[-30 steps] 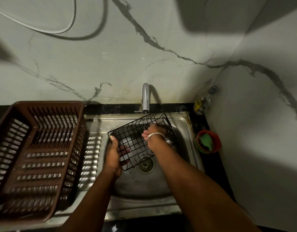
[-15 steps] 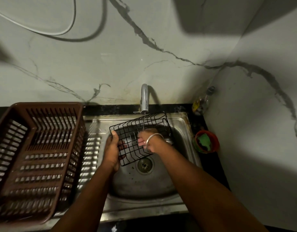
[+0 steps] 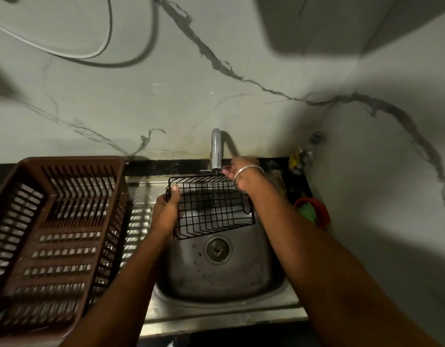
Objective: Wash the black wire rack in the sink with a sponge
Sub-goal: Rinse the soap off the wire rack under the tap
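My left hand [image 3: 166, 211] grips the wire rack [image 3: 211, 206] by its 9 o'clock edge, thumb up on the top corner, fingers curled round under the wires. Rack is black, held over the sink [image 3: 216, 291] basin, tilted, its far edge up near the tap [image 3: 216, 149], its near edge just above the drain [image 3: 217, 249]. Thin stream of water falls from the tap mouth onto the rack's 12 o'clock edge.

My right hand [image 3: 241, 175] is up at the tap, at 3 o'clock of the spout mouth, just beside it. Fingers bent toward the spout end; cannot tell if they pinch anything, too dark and small. It does not hold the rack; my forearm crosses over the rack's 3 o'clock side. A white bangle [image 3: 249, 170] sits on that wrist.

Drain sits at the centre of the basin, at 6 o'clock of the rack. Brown plastic basket [image 3: 53, 236] stands at 9 o'clock of the sink, on the ribbed draining board [image 3: 138, 221], slotted walls, nothing seen inside. At 3 o'clock of the sink, on the dark counter, a red bowl [image 3: 321, 209] with a green sponge [image 3: 308, 212] in it, well apart from both hands. Behind that, at 1 o'clock in the corner, a bottle [image 3: 304, 156], blurred. Marble-look wall behind, a white cable [image 3: 66, 52] looping at 11 o'clock.
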